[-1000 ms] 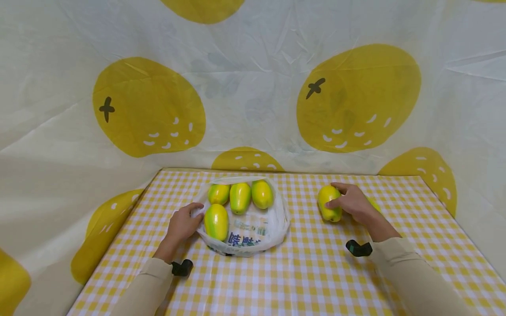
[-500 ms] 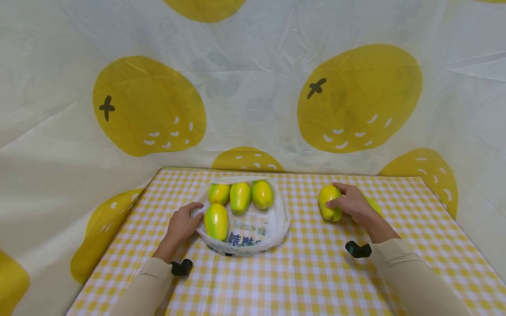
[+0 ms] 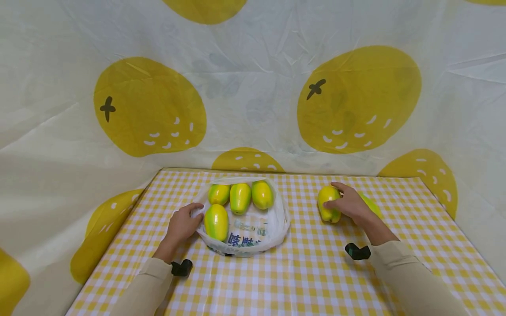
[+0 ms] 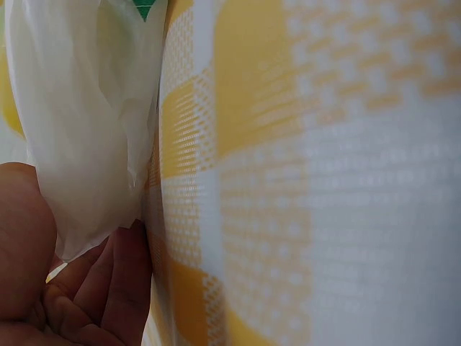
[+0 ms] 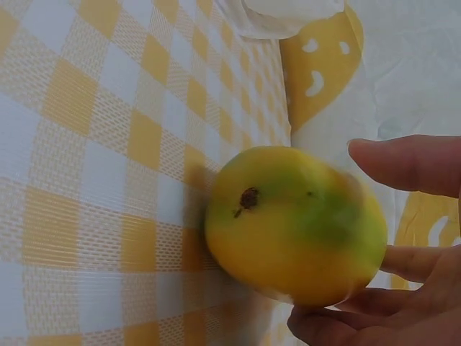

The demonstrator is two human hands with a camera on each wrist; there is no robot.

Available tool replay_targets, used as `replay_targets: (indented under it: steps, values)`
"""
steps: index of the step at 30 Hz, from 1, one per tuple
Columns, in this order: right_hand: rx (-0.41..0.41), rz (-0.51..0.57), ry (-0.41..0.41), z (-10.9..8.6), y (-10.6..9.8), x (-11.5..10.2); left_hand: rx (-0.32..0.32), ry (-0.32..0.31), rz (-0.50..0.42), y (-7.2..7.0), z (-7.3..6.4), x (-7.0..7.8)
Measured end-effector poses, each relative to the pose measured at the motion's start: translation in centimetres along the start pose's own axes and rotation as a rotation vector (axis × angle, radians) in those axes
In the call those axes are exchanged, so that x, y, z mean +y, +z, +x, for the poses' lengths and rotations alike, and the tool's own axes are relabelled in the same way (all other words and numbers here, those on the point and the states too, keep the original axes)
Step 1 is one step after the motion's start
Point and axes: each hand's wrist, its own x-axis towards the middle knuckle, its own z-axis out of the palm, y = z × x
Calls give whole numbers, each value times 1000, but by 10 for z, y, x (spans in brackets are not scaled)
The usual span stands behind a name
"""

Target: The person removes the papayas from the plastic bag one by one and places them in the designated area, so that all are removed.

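In the head view, a thin white plastic bag [image 3: 281, 219] lies with its mouth wide, and several yellow-green papayas [image 3: 240, 198] rest inside. My left hand [image 3: 185, 224] holds its left rim; up close, the bag's edge [image 4: 86, 180] hangs between thumb and fingers. Right of the bag, my right hand [image 3: 349, 202] spans another papaya [image 3: 327, 210] on the table. The right wrist view shows this papaya [image 5: 288, 223] blurred, stem end towards the camera. Fingers [image 5: 360, 313] curl against one side, while the thumb [image 5: 403, 162] stands slightly off the other.
A further yellow-green papaya [image 3: 371, 205] lies behind the right wrist, partly hidden by it. The table wears a yellow-and-white checked cloth [image 3: 276, 285]. A curtain [image 3: 253, 105] printed with big yellow fruits hangs behind and at the sides.
My right hand and its papaya have shifted only slightly, and more of the papaya behind the wrist shows. The left hand and the bag stay as they were.
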Motion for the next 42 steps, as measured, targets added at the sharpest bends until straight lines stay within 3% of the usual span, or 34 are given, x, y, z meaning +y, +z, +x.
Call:
replay_targets:
  steps: [4,11,19,33,42]
  values:
    - [20,-60,-15,-1,-2,-3,4,8,4,0,0,0]
    - [123,-186,-113,-8,-2,-19,7,11,8,0,-1,0]
    - [128,-64,-163,-14,11,-33,5,19,12,1,1,0]
    - [51,104,-212,-22,37,-51,12,22,14,-1,0,0]
    - [42,146,-258,-27,59,-60,7,30,20,-1,0,0]
